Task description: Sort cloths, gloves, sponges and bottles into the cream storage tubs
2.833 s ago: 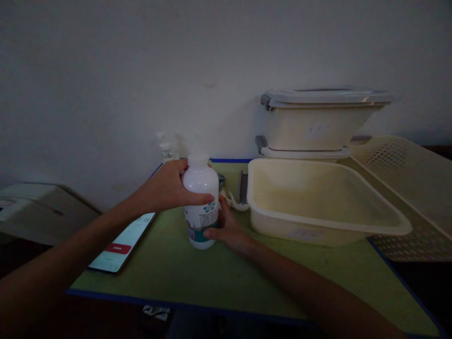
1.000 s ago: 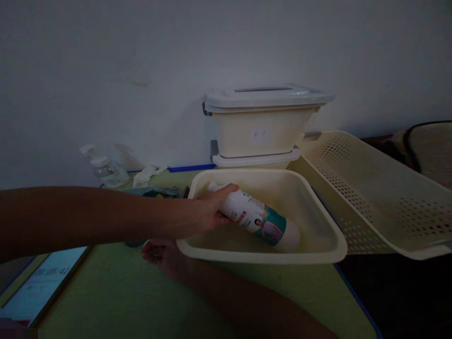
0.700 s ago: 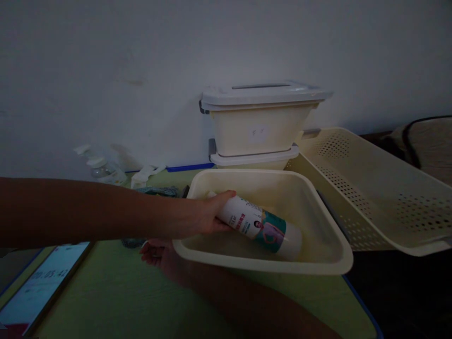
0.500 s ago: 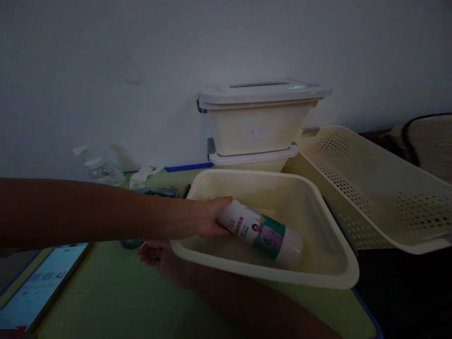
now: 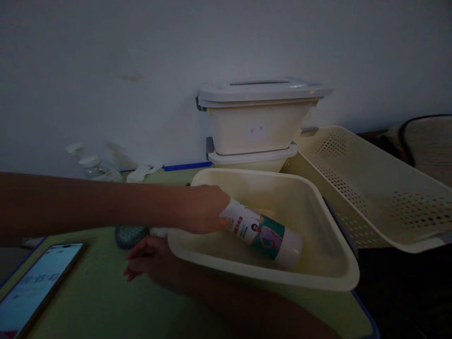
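A white bottle [image 5: 261, 233] with a green picture label lies slanted in a cream plastic basin [image 5: 332, 278]. My left hand [image 5: 205, 209] comes in from the left over the basin's rim, back upward, fingers closed around the bottle's near-left end. Below it, my right arm crosses under the basin's front edge, so my right hand [image 5: 148, 256] is to the left of the basin. Its fingers are loosely bent and apart, with nothing seen in them. Beside those fingers is a grey-green mesh-patterned thing [image 5: 130, 238], partly hidden by my left forearm.
A phone [image 5: 38, 282] showing a timer lies at left on the green table [image 5: 102, 292]. Behind the basin stand stacked lidded boxes [image 5: 257, 127]; a perforated basket [image 5: 381, 188] is at right. Clear bottles [image 5: 93, 167] and a white item [image 5: 139, 173] sit by the wall.
My left hand has rolled over so its back shows more, still at the bottle's end. My right hand has shifted slightly left. The bottle stays nearly in place.
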Motion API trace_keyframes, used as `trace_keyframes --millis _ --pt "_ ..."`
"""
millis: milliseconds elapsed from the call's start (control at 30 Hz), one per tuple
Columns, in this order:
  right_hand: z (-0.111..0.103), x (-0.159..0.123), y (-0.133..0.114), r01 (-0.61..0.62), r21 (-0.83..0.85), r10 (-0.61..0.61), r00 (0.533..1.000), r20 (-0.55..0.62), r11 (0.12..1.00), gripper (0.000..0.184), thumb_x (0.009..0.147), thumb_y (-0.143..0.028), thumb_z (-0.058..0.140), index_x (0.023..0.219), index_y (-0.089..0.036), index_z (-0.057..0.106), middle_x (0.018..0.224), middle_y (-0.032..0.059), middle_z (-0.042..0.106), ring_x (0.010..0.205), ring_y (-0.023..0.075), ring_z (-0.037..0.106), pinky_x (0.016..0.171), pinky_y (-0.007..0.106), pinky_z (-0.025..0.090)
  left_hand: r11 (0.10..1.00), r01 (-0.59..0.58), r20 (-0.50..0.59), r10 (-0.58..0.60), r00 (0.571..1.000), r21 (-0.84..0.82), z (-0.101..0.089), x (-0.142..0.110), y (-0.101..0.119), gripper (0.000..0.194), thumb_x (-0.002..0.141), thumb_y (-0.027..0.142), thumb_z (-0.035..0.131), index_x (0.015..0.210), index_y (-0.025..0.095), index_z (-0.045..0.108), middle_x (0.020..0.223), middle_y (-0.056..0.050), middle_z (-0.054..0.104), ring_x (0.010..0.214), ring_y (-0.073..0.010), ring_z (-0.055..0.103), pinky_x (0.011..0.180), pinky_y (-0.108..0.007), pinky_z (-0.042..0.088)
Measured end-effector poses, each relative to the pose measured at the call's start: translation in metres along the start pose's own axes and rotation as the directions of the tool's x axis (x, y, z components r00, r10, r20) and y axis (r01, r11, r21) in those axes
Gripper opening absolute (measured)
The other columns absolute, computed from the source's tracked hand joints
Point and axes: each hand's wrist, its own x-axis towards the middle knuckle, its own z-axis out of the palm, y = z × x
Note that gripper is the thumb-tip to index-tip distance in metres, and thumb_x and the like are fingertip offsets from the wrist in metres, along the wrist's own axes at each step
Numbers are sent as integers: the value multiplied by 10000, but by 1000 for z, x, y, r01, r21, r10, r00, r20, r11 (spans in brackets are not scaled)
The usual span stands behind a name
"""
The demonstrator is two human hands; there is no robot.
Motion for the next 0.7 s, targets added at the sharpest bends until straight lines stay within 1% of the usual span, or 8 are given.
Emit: trace_keyframes --millis 67,100,200,267,400,567,633,700 --pt "0 0 2 -9 -55 8 1000 -20 998 302 588 -361 762 657 -186 525 533 -78 521 509 76 482 526 207 348 912 -201 -117 257 959 357 1 4 4 144 732 215 573 837 129 621 885 -149 652 853 -297 623 750 -385 458" --pt "1 -1 2 -12 -75 11 1000 -24 997 322 539 -379 766 639 -195 521 525 -78 522 506 82 479 529 217 346 847 -283 -118 370 921 450 4 8 6 211 731 212 593 924 129 616 957 -157 643 909 -302 606 773 -382 447" --pt "1 -5 1 -23 -146 20 1000 -23 989 342 488 -442 727 646 -214 526 554 -63 528 523 102 476 529 236 348 701 -473 -32 576 817 533 16 24 8 433 741 309 623 1132 142 542 1070 -164 613 970 -303 578 773 -365 439" --pt "2 -8 1 -23 -214 22 1000 -8 977 311 505 -448 669 658 -224 517 572 -55 524 533 110 470 520 240 348 676 -512 15 596 803 530 24 38 9 518 730 393 627 1165 133 520 1071 -171 611 963 -311 576 758 -367 440" --pt "3 -12 1 -6 -266 9 1000 8 964 215 533 -404 565 647 -233 501 596 -56 517 549 112 473 517 244 366 724 -531 90 553 828 441 31 63 17 701 636 532 670 1160 94 512 1066 -181 603 965 -322 579 788 -387 450" --pt "4 -15 -4 4 -300 1 1000 19 954 198 515 -395 583 609 -235 515 582 -58 511 553 113 466 492 224 358 745 -582 197 549 812 327 40 78 35 884 599 550 685 1285 69 406 1147 -206 573 1017 -331 582 863 -421 442" --pt "4 -16 -5 6 -327 3 1000 27 945 210 502 -411 582 597 -236 514 571 -59 500 545 112 456 474 219 344 763 -584 165 561 811 277 47 79 41 876 604 538 675 1291 70 397 1184 -220 555 1029 -342 580 874 -434 445" --pt "5 -17 -5 19 -355 -7 999 35 935 222 493 -428 562 591 -236 511 569 -61 492 540 108 454 469 220 342 781 -583 57 587 808 226 54 77 44 880 591 525 686 1283 64 400 1240 -235 513 1088 -351 545 929 -429 429"
